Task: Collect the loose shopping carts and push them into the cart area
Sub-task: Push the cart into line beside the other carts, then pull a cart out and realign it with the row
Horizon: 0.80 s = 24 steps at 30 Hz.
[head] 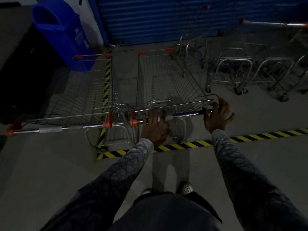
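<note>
1. The shopping cart [166,84] stands straight ahead of the person, just past the striped floor tape [183,145]. Its long axis runs away from them, with the nose toward the blue shutter [166,17] and the handle bar [186,114] nearest.
2. The left hand [154,125] lies on the bar with fingers stretched over it. The right hand [216,116] is splayed at the bar's right end, fingers straight — neither curls round it.
3. A second cart [80,97] stands parallel on the left, the two handle ends just beside each other. A blue bin [61,30] stands at its far end.
4. To the right, a row of nested carts [250,72] stands apart — bare floor lies between, and a short strip remains before the shutter.
</note>
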Available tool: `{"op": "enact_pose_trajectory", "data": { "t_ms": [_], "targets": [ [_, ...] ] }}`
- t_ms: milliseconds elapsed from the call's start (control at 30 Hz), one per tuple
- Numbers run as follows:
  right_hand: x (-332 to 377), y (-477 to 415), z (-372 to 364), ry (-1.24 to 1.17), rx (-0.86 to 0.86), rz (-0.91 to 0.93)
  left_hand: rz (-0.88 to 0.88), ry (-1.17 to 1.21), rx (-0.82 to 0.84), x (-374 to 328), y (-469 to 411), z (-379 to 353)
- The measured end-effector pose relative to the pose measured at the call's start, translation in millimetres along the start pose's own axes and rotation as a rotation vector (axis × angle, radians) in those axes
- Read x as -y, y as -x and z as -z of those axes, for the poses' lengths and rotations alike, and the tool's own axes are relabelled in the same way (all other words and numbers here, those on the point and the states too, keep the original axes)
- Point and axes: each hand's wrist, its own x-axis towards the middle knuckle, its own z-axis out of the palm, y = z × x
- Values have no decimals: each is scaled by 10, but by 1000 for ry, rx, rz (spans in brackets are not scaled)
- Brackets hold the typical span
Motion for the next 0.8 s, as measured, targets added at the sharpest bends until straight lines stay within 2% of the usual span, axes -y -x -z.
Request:
{"op": "enact_pose_trajectory", "data": {
  "t_ms": [167, 333, 533, 800],
  "targets": [
    [-155, -129, 89, -58, 15, 6, 14, 38, -44, -236, -354, -97],
    [-648, -354, 257, -96, -16, 12, -24, 83, -107, -852, -924, -184],
    [-1376, -1067, 529, -73, 68, -54, -31, 67, -174, -1664, -1777, -210],
    [-1953, -2108, 607, -87, 148, -74, 14, 77, -118, -2273, -2852, -485]
  ]
}}
